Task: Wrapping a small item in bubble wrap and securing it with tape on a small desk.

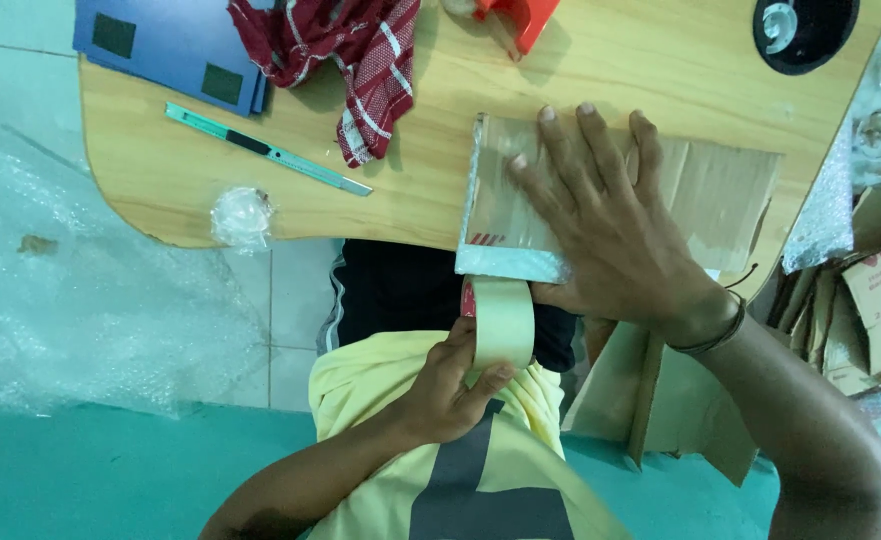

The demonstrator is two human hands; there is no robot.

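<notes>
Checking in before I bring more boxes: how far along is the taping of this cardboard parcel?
Done: the flat cardboard parcel lies folded on the wooden table. In hand: the right hand presses it flat while the left hand holds the tape roll at its near edge. Left: no tape shows across its top face yet.

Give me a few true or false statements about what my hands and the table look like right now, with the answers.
1. The right hand presses flat on a cardboard package. True.
2. The left hand holds a pair of scissors. False: it holds a roll of tape.
3. A green utility knife lies on the wooden table, untouched. True.
4. The red checked cloth covers the package. False: it lies apart, near the table's far edge.
5. The tape roll sits at the package's near edge. True.
</notes>
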